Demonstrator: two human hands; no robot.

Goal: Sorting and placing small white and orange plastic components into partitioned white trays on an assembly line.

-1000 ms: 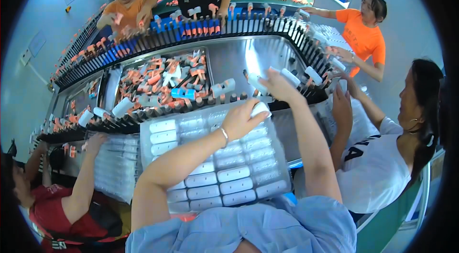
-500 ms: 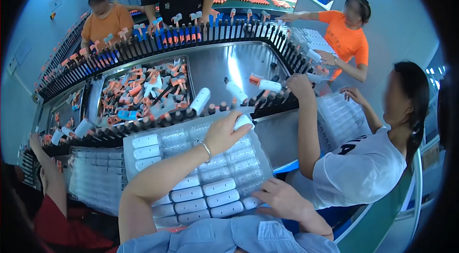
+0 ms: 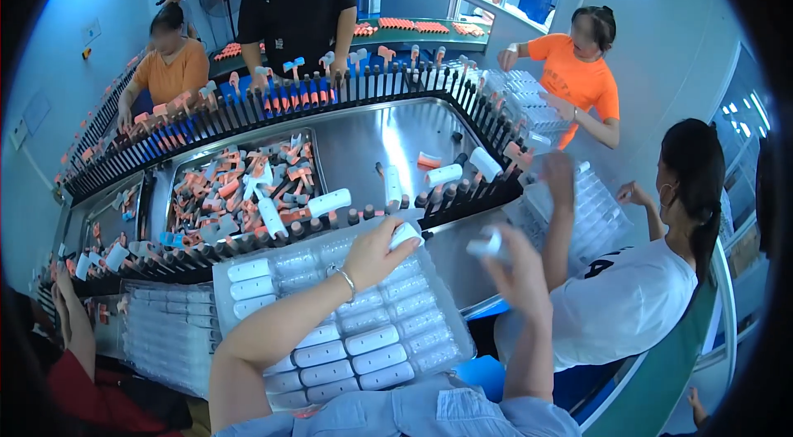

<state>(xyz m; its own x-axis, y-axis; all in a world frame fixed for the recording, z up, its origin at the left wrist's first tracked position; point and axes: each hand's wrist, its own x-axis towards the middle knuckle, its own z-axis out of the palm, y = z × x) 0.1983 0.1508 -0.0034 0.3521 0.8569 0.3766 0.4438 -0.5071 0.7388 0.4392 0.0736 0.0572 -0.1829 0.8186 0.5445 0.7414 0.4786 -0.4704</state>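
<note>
My left hand, a bracelet at its wrist, grips a white plastic shell over the far edge of the clear blister tray. The tray lies in front of me, with white oblong shells filling cells at its near side and far left. Other cells look unfilled. To the right of the tray, my right hand is raised and smeared by motion. Between its thumb and fingers is another white shell, too blurred for detail. Just beyond my left hand, more white shells sit on black pegs.
A loop of black pegs surrounds a metal table with a bin of orange and grey plastic parts. Co-workers stand around it; the nearest person, in a white shirt, is close on my right. Stacked clear trays lie left.
My right hand has risen from the tray's near right corner, now with a white shell; the shell seen at that corner is gone. My left hand keeps its shell. The pegged shells have shifted.
</note>
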